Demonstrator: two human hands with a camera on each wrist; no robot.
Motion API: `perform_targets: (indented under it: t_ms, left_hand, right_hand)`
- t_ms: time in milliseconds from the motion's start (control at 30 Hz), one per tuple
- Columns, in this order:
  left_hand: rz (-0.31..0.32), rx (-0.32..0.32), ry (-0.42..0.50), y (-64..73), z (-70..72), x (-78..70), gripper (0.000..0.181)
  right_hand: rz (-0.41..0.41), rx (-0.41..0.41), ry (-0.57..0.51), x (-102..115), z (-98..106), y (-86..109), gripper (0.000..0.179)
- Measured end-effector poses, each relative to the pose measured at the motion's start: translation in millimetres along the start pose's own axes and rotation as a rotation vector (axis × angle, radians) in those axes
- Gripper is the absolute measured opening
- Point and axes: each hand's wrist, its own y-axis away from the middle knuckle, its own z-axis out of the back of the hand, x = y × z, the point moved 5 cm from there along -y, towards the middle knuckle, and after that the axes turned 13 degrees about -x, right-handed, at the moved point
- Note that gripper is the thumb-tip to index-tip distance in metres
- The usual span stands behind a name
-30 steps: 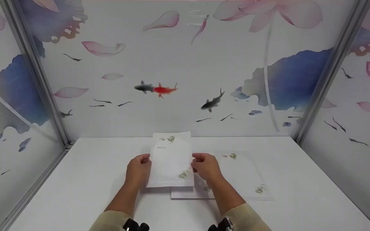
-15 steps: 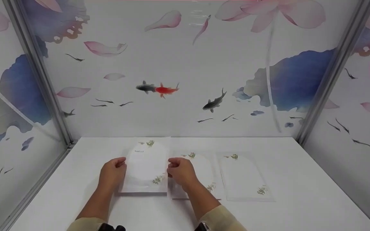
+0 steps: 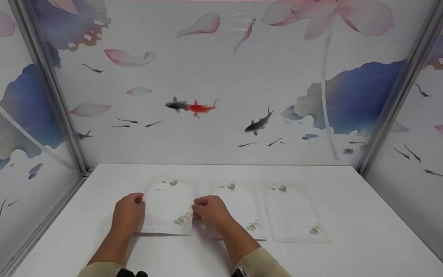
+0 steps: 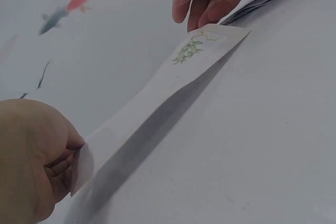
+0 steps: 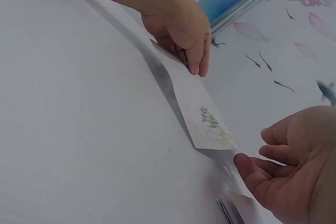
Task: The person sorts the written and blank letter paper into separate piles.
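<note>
A sheet of letter paper (image 3: 166,207) with a green plant print and a short line of small text lies low over the table at the left. My left hand (image 3: 128,215) pinches its left edge between thumb and fingers. In the left wrist view the sheet (image 4: 152,93) bows up, casting a shadow below it. At its right edge is my right hand (image 3: 210,211), its thumb and fingers parted in the right wrist view. A stack of matching paper (image 3: 240,207) sits beside the sheet, partly covered by the right forearm.
Another printed sheet (image 3: 293,211) lies flat right of the stack. The white table (image 3: 360,219) is enclosed by a back wall (image 3: 214,142) and side walls decorated with fish and petals, with metal posts (image 3: 58,100) at the corners.
Both hands carried the sheet from above the stack to the left and lowered it toward the table. The stack and the right-hand sheet came into fuller view. The right hand's grip has loosened.
</note>
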Motion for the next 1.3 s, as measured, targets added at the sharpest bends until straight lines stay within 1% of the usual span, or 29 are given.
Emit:
perform_targets:
  t_ms: [100, 267, 367, 467, 600, 667, 733, 867, 967, 1100, 1300]
  left_hand:
    - [-0.034, 0.014, -0.049, 2.7, 0.3, 1.0, 0.044]
    - [-0.044, 0.017, -0.080, 4.1, 0.1, 3.4, 0.045]
    - [-0.026, 0.013, -0.057, 4.0, 0.4, 3.2, 0.047]
    - [0.003, 0.005, -0.012, 2.1, 0.0, 1.6, 0.050]
    - [0.007, -0.030, 0.026, -2.2, -0.4, -3.7, 0.051]
    - [0.008, -0.038, 0.039, -3.3, -1.5, -7.4, 0.052]
    - [0.016, -0.033, 0.059, -3.2, -4.2, -11.3, 0.053]
    - [0.033, -0.002, 0.108, 0.4, -14.0, -23.1, 0.055]
    - [0.012, 0.010, 0.138, 3.8, -25.6, -36.4, 0.055]
    - [-0.026, 0.012, 0.163, 11.7, -45.2, -56.8, 0.052]
    - [-0.050, 0.024, 0.219, 29.0, -70.9, -85.6, 0.048]
  right_hand:
    - [0.014, 0.033, 0.020, -0.6, -2.3, 2.2, 0.032]
    - [0.013, 0.051, 0.051, 1.3, -2.0, 3.6, 0.035]
    - [0.022, 0.047, 0.058, 3.4, 0.3, 3.5, 0.036]
    - [0.041, 0.039, 0.051, 5.0, 3.4, 2.6, 0.037]
    - [0.062, 0.033, 0.035, 6.3, 7.8, 1.6, 0.037]
    - [0.072, 0.032, 0.031, 6.4, 9.8, 1.5, 0.037]
    - [0.079, 0.032, 0.026, 5.6, 11.8, 1.5, 0.037]
    - [0.073, 0.022, 0.025, 3.8, 19.0, 1.7, 0.036]
    - [0.080, 0.024, 0.009, 1.7, 30.1, -0.3, 0.041]
    - [0.093, 0.011, 0.002, -3.2, 52.0, -6.6, 0.047]
    - [0.079, -0.082, 0.029, -15.1, 92.1, -18.3, 0.044]
